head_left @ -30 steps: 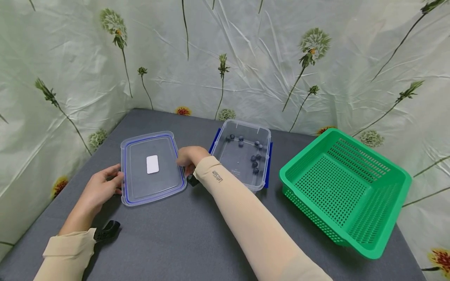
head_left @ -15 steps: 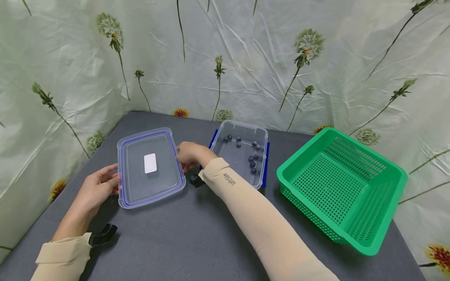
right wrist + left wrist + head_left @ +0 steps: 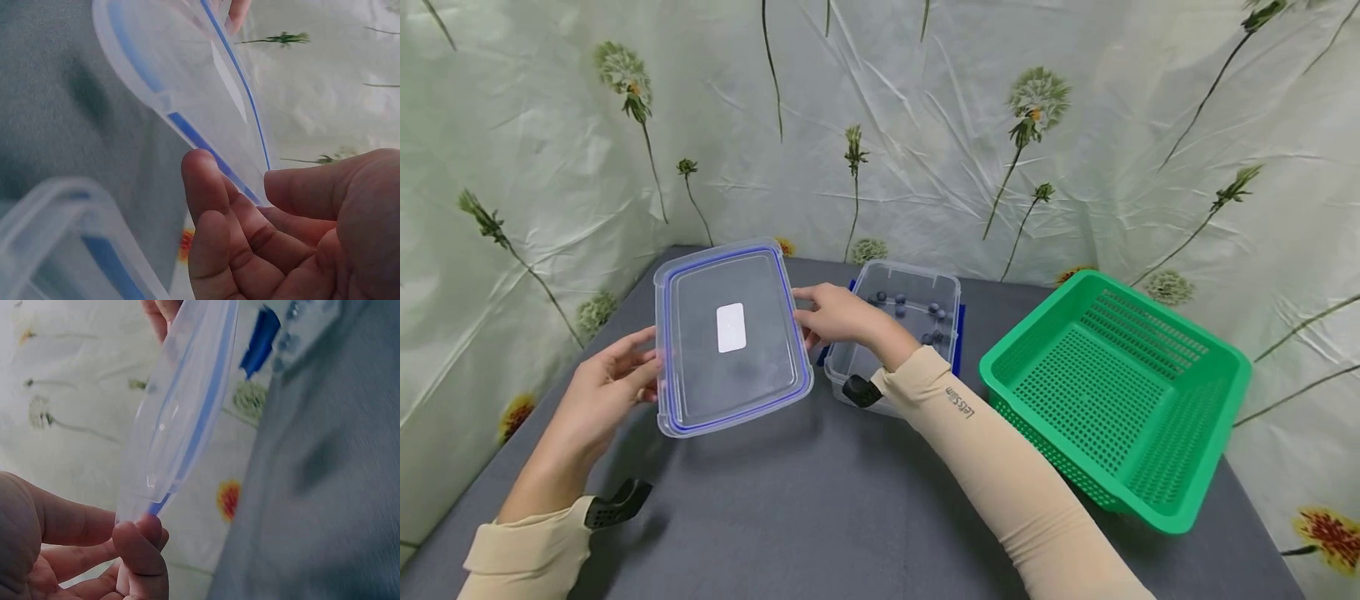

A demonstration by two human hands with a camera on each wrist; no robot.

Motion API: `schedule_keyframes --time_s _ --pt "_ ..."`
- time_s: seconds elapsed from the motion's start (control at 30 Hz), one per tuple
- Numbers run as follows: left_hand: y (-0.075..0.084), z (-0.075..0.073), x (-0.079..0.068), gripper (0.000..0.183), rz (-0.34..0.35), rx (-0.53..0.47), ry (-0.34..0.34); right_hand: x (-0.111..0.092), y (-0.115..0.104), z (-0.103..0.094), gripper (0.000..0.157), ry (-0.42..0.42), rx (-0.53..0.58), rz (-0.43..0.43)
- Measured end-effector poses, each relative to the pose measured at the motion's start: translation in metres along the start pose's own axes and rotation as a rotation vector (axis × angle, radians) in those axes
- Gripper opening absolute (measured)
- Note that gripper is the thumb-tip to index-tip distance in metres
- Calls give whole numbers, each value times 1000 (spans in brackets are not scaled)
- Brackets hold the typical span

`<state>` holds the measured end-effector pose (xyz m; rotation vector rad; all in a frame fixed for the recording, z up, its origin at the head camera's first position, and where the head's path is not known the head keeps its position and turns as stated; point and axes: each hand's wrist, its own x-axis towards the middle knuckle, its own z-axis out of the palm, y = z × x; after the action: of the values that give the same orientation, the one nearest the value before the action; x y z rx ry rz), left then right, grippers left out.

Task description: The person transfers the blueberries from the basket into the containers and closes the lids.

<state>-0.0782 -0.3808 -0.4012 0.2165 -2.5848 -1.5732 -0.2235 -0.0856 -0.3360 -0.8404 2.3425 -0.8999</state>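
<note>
A clear plastic lid (image 3: 715, 383) with a blue seal and a white label is held above the table, slightly tilted. My left hand (image 3: 608, 387) pinches its left edge between thumb and fingers, as the left wrist view shows at the lid's rim (image 3: 187, 425). On the opposite edge, my right hand (image 3: 842, 317) pinches the lid, thumb on one face and fingers on the other in the right wrist view. Behind the right hand stands a clear container (image 3: 917, 275) with blue side clips, several blueberries (image 3: 900, 306) on its bottom. The right hand and wrist cover part of it.
A green perforated basket (image 3: 988, 371) stands at the right of the grey table (image 3: 790, 517). A flower-printed sheet (image 3: 925, 125) hangs behind the table and along its left side.
The lid has risen off the table between both hands and now sits higher and tilted. My right hand has moved slightly right and up with it. The head view has shifted a little.
</note>
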Motion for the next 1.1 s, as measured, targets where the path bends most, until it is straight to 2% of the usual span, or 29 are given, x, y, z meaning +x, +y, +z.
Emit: schedule_keyframes --time_s 0.13,0.33,0.53,0.73,0.97,1.1 --pt "18 11 2 59 58 -27 -7 -24 10 -11 56 61 82 -10" --pt "44 30 5 58 136 -74 -59 -64 30 -27 63 139 121 -24" --pt "68 52 6 56 163 -62 -126 -103 48 -33 65 221 148 -34" --pt "85 74 5 56 189 -78 -186 -141 64 -28 66 325 223 -51" --pt "103 95 0 53 206 -135 -225 -182 78 -16 65 480 226 -85" --pt "113 106 -1 51 234 -163 -271 -203 86 -8 63 547 275 -102"
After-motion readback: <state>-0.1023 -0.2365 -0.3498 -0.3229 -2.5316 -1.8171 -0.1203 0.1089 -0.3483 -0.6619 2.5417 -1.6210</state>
